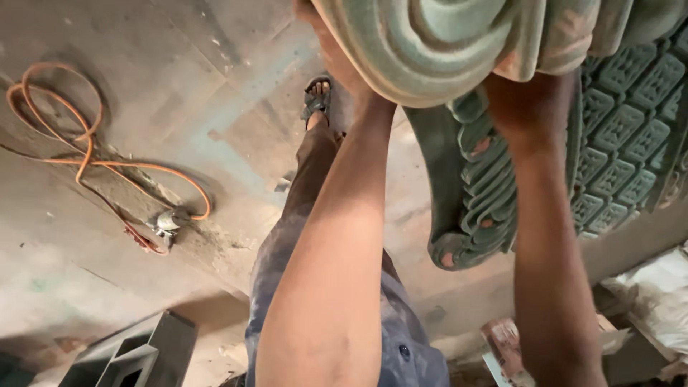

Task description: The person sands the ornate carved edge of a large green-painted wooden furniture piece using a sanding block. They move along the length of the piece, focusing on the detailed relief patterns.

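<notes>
— Closest up: green moulded panel (430, 43), all scrolls and a grid of squares, raised high and right against the lens. Held how?

— From below. Left hand (337, 54) tucked behind the big scroll, fingers hidden, so cannot tell whether wide or closed. Right hand (530, 100) pressed against the ribbed band, fingers likewise out of sight.

— Best way to manage it?

— Probably: spread the load over both palms, set elbows under the weight, avoid bearing on the thin scroll edge. Mind the orange cable (93, 154) looping across the concrete floor (215, 86), left of the sandalled foot (317, 97).

— Any packs or labels?

— Lower right only: pale crumpled sack (656, 297) at the edge and, beside the right forearm, a small reddish printed carton (504, 342). No signs visible.
</notes>
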